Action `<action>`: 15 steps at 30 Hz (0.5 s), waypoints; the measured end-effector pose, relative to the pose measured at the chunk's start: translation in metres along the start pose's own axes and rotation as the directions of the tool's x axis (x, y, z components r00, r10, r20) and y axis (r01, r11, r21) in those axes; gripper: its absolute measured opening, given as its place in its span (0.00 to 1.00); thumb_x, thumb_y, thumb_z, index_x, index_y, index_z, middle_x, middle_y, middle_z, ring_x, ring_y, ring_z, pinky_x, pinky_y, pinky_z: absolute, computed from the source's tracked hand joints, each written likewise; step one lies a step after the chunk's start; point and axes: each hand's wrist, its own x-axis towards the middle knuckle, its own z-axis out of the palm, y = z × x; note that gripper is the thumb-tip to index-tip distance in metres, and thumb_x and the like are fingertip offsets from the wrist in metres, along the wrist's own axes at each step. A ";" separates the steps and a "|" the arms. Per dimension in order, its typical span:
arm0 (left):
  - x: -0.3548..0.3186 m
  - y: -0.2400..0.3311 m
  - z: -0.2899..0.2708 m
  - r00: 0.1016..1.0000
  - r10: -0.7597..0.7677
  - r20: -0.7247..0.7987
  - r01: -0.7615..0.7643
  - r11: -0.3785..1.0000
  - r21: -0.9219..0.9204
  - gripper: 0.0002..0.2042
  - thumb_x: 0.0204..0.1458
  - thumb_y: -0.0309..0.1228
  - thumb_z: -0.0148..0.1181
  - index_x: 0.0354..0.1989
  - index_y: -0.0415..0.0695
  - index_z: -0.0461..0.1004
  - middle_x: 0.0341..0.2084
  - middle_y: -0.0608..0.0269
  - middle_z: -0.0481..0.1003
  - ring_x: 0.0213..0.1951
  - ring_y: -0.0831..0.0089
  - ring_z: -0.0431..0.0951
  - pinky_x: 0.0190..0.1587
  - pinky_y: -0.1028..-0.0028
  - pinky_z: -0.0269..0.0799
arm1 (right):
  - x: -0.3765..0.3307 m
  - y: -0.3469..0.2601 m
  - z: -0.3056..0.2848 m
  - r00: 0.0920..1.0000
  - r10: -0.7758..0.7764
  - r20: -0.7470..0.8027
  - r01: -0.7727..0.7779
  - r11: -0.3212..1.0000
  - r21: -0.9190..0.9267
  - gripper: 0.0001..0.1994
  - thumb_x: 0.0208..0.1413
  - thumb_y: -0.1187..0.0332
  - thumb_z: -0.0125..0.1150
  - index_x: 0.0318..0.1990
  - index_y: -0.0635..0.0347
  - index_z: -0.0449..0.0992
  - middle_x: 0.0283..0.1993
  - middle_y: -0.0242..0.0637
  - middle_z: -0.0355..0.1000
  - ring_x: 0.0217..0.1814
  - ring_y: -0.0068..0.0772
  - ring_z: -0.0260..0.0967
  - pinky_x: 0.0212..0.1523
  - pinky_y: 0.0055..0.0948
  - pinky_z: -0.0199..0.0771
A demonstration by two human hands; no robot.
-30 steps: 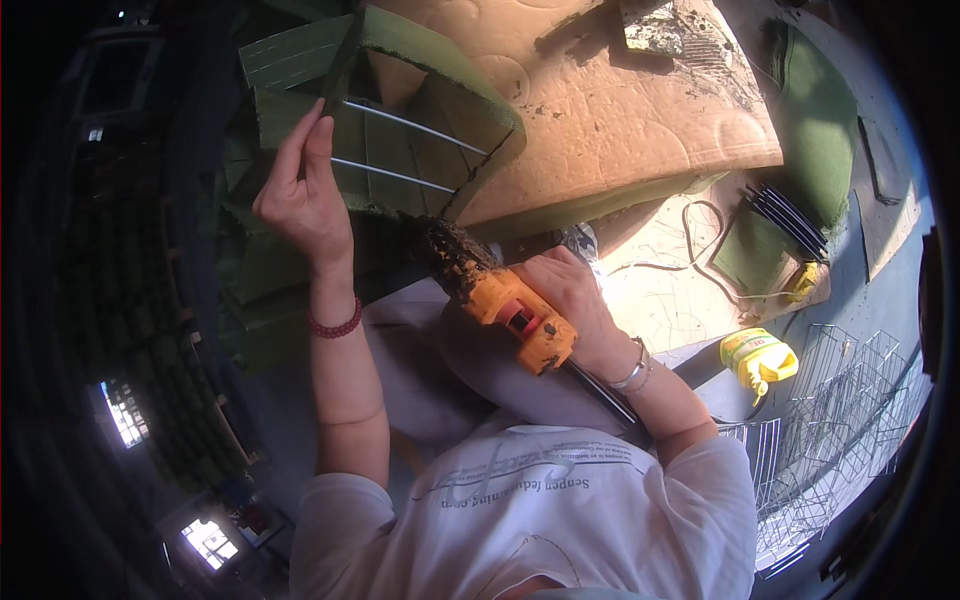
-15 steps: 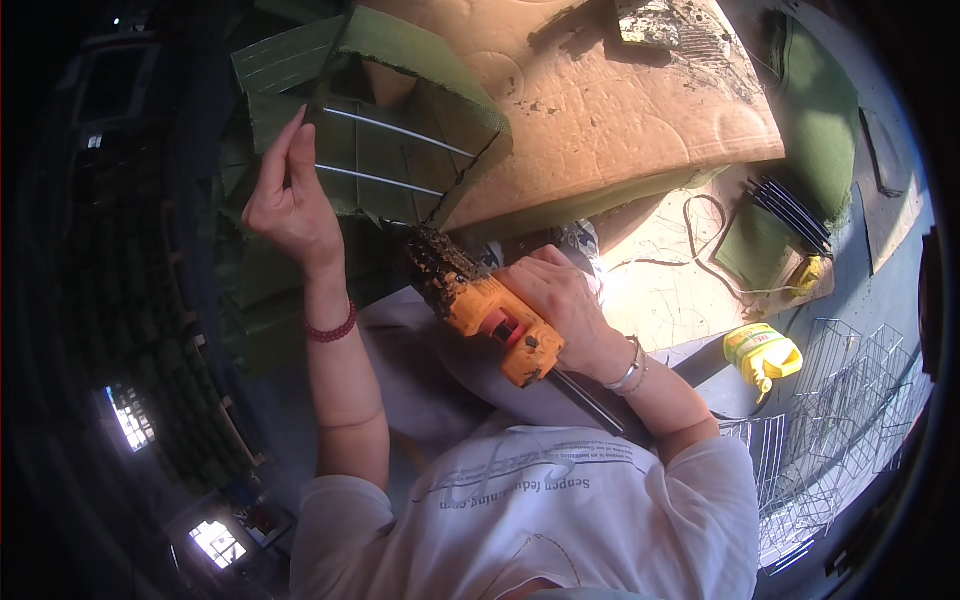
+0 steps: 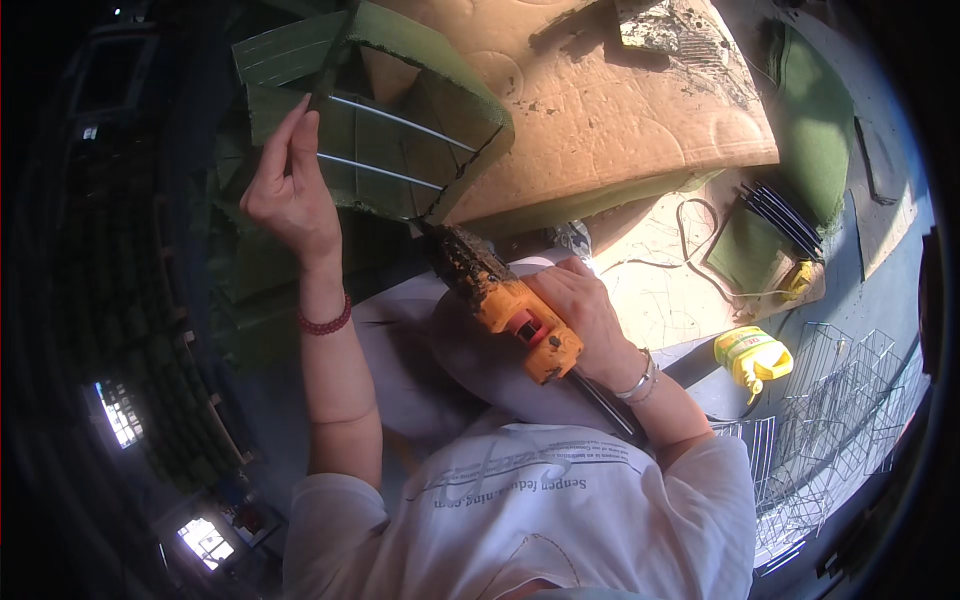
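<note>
The right hand (image 3: 585, 315) is closed round an orange glue gun (image 3: 505, 300). The gun's long axis runs from the hand up and to the left, and its grimy nozzle ends right at the lower corner of a green fabric frame (image 3: 385, 130) crossed by thin white rods (image 3: 395, 120); whether the tip touches the fabric cannot be told. A dark cord trails from the gun's rear down across the white shirt.

The left hand (image 3: 290, 195) is raised at the frame's left edge, fingers pinched shut on that edge near the rod ends. The frame therefore lies up and left of the right grip and just beside the left one, which is the nearer hand.

Behind the frame a tan foam sheet (image 3: 620, 110) lies on the tabletop (image 3: 900, 250). To the right are a yellow bottle (image 3: 752, 355), a bundle of dark sticks (image 3: 785, 215) and wire racks (image 3: 840, 420).
</note>
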 end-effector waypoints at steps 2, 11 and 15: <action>0.000 0.001 0.000 1.000 0.001 0.004 -0.001 1.000 0.002 0.07 0.51 0.22 0.62 0.39 0.36 0.79 0.31 0.58 0.81 0.31 0.81 0.77 0.36 0.80 0.72 | -0.002 0.001 -0.001 1.000 0.001 0.022 -0.001 1.000 -0.006 0.20 0.40 0.61 0.66 0.41 0.60 0.70 0.31 0.39 0.68 0.35 0.41 0.69 0.38 0.33 0.57; 0.000 0.000 0.004 0.998 0.054 0.014 -0.053 0.998 -0.042 0.08 0.50 0.22 0.63 0.39 0.36 0.80 0.31 0.59 0.81 0.30 0.80 0.78 0.35 0.80 0.72 | 0.007 -0.003 0.001 1.000 -0.004 0.010 0.004 1.000 -0.027 0.15 0.41 0.64 0.64 0.36 0.61 0.69 0.28 0.40 0.67 0.32 0.42 0.68 0.38 0.34 0.59; 0.000 0.001 0.002 0.999 0.029 0.038 -0.028 0.999 -0.027 0.08 0.50 0.21 0.63 0.39 0.37 0.80 0.32 0.58 0.81 0.30 0.79 0.78 0.35 0.80 0.73 | 0.008 -0.007 -0.001 1.000 -0.008 0.016 0.008 1.000 -0.026 0.15 0.43 0.64 0.62 0.37 0.61 0.71 0.29 0.40 0.69 0.33 0.42 0.69 0.41 0.33 0.61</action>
